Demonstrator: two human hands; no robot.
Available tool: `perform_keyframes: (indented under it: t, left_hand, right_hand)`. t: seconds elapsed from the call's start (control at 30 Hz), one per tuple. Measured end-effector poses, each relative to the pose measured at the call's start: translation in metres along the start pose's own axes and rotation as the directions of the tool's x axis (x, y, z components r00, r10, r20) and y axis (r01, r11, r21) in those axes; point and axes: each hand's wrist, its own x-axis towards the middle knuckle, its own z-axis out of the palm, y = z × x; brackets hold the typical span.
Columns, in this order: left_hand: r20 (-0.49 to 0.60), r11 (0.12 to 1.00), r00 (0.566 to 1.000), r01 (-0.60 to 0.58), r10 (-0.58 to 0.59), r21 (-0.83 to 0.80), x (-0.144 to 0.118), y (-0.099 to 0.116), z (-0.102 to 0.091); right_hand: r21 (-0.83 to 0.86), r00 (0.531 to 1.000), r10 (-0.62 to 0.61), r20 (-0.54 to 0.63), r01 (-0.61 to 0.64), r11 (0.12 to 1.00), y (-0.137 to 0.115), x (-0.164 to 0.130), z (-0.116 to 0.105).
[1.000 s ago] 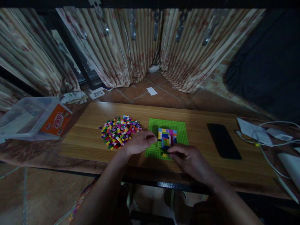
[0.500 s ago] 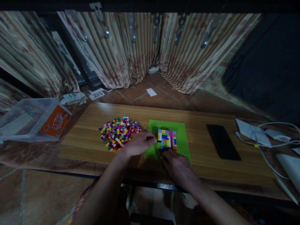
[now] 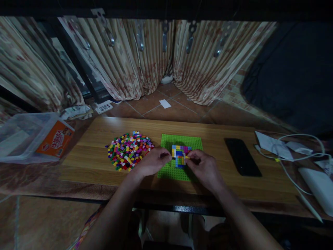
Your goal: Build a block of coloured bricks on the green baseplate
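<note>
A green studded baseplate (image 3: 192,139) lies on the wooden board, with a flat patch of coloured toy bricks (image 3: 179,153) built on it. My right hand (image 3: 206,168) is over the plate's right side, thumb and forefinger pinching a small yellow brick (image 3: 187,157) at the patch's right part. The fingers hide some bricks there. At the patch's left edge, my left hand (image 3: 152,161) has its fingertips pressed together. A small dark piece shows by those fingertips; whether they hold it I cannot tell. Left of the plate is a heap of loose coloured bricks (image 3: 130,149), partly behind my left hand.
The wooden board (image 3: 88,149) also bears a black phone-like slab (image 3: 242,157) on the right. A clear plastic box (image 3: 28,135) with an orange label stands at far left. White cables (image 3: 293,170) and papers lie at far right. Curtains (image 3: 140,62) hang behind.
My right hand has moved up from the plate's front edge to the right side of the brick patch, where a yellow brick now shows in its fingertips. The whole view has shifted slightly.
</note>
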Motion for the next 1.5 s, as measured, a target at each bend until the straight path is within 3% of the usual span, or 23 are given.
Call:
perform_keyframes:
  t: [0.27, 1.07, 1.5]
  left_hand:
    - [-0.008, 0.999, 1.0, -0.016, 0.016, 0.044, 0.001, -0.004, 0.003]
    - [-0.025, 0.998, 0.999, 0.025, -0.023, 0.057, -0.001, -0.002, 0.004]
    - [-0.04, 0.999, 0.999, 0.01, -0.008, 0.052, -0.001, -0.005, 0.006]
  right_hand:
    - [-0.183, 0.987, -0.089, -0.132, 0.064, 0.981, 0.0, 0.011, 0.015]
    - [-0.122, 0.989, -0.123, -0.077, 0.113, 0.986, 0.007, 0.007, 0.019]
    - [-0.361, 0.953, -0.296, -0.067, 0.254, 0.897, 0.002, 0.018, 0.015]
